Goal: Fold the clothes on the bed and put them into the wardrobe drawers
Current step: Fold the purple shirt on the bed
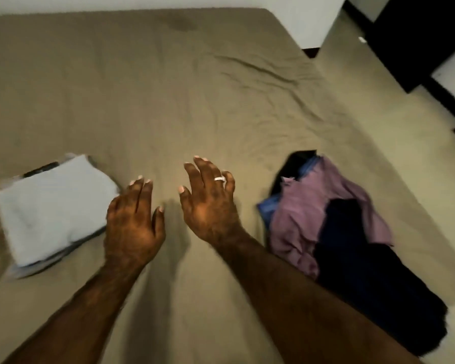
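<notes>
**Head view: both hands empty over the bed, folded stack left, loose pile right**

Head view, looking down on a bed [168, 88] covered with a tan, wrinkled sheet. At the left, a folded stack [50, 211] of clothes lies on the sheet, a pale blue piece on top and darker and grey edges showing beneath it. Just beside its right corner is the left hand [133, 222], palm down, fingers straight and close together, its grip wide and holding nothing. Near it, toward the middle, the right hand [208, 203] has its fingers spread and relaxed, a ring [220, 178] on one of them; its grip is also wide and empty. Whether either palm touches the sheet cannot be told. To the right, apart from the hands, lies an unfolded pile [331, 232]: a mauve garment [300, 214] over a blue one [267, 210], with a dark navy piece [365, 285] trailing toward the near edge of the bed. Beyond the bed's right side is pale floor [418, 179].
</notes>
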`<state>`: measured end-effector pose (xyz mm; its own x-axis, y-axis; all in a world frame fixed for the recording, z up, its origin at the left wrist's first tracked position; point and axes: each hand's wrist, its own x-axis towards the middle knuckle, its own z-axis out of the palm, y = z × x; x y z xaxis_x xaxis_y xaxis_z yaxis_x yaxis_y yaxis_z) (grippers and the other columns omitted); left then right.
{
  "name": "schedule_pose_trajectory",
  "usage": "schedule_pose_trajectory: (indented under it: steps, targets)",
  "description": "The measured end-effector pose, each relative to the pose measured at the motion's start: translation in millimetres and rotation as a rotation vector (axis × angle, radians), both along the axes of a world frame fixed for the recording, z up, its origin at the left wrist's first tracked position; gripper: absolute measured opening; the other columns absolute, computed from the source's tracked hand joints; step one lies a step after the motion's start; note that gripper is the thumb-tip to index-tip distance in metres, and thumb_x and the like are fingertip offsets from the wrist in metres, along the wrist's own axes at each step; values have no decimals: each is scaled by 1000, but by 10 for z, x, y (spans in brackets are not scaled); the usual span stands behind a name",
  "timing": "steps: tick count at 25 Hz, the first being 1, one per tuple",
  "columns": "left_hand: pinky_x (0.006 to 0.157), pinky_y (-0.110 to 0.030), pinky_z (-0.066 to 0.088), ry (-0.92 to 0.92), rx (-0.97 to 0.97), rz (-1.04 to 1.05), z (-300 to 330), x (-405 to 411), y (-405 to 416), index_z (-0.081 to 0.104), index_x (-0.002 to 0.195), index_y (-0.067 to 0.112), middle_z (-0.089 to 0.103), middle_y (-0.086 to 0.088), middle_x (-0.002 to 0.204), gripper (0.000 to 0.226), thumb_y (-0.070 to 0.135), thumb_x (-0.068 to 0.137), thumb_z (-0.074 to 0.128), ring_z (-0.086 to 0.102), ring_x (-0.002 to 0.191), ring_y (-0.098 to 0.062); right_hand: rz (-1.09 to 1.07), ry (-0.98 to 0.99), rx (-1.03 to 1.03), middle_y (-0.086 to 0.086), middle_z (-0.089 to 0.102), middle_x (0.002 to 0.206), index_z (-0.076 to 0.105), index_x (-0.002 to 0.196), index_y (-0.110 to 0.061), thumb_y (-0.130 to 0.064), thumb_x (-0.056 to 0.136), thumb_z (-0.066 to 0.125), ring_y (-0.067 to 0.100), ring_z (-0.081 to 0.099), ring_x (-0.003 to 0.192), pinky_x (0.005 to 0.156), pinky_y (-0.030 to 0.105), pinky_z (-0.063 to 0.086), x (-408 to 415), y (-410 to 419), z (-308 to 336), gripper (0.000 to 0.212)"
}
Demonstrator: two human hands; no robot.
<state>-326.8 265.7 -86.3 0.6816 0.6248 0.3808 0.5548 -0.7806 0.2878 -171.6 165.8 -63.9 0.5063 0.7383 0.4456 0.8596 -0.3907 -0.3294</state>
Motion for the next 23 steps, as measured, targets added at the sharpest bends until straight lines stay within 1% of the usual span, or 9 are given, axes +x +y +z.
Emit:
schedule_pose_trajectory:
  steps: [1,3,7,11,13,17,20,22,23]
  targets:
    - [113,-56,41,11,-10,-19,22,180,-151,51,150,1,51,-23,155,57,33,103,51,51,140,-42,-19,5,1,7,50,158,57,148,-16,-37,103,53,27,46,146,116,57,32,123,-206,62,50]
    - [112,-55,41,-20,-11,-128,110,965,-879,51,150,2,51,-22,154,57,33,103,51,52,139,-41,-165,29,-26,7,51,156,57,147,-16,-36,102,54,28,47,145,115,58,34,702,-1134,108,50]
    - [109,-54,44,-10,-53,-257,39,1778,-1789,56,146,2,55,-22,151,56,31,98,56,56,133,-42,-306,21,-103,9,54,153,57,146,-13,-37,104,54,30,51,141,113,56,37,1325,-2304,-16,48]
    - [105,-54,49,157,-197,-356,-268,2441,-2748,56,145,2,54,-21,151,61,33,93,61,56,131,-43,-440,83,-238,9,56,149,56,144,-14,-38,104,49,30,54,137,107,54,44,1838,-3441,-317,48]
    - [106,-53,49,281,-287,-299,-538,2761,-3129,52,148,4,52,-18,153,65,39,93,56,53,135,-40,-487,207,-286,9,57,147,54,145,-14,-39,103,47,30,56,132,103,51,50,2104,-3892,-568,49]
    - [109,-54,44,381,-502,32,-841,3064,-3213,41,151,-6,50,-30,149,77,47,98,59,49,134,-48,-454,347,-367,10,56,146,51,147,-12,-32,102,56,30,57,128,106,46,50,2343,-4197,-967,50]
    - [106,-56,44,290,-505,158,-946,3354,-3084,42,149,-8,52,-32,144,84,46,93,74,50,129,-52,-497,423,-376,12,56,143,53,145,-9,-29,99,61,34,58,123,103,47,52,2556,-4163,-1193,50]
    - [101,-53,47,220,-573,218,-967,3495,-2903,51,142,-3,59,-28,135,76,43,88,80,56,123,-49,-555,453,-365,15,59,134,54,142,-9,-31,99,63,35,61,115,96,49,55,2691,-4110,-1241,50]
    - [98,-50,50,210,-617,243,-1011,3538,-2812,59,134,1,64,-25,128,65,41,87,81,60,118,-47,-581,487,-382,15,61,130,56,140,-9,-33,99,64,35,62,111,93,48,56,2755,-4080,-1309,48]
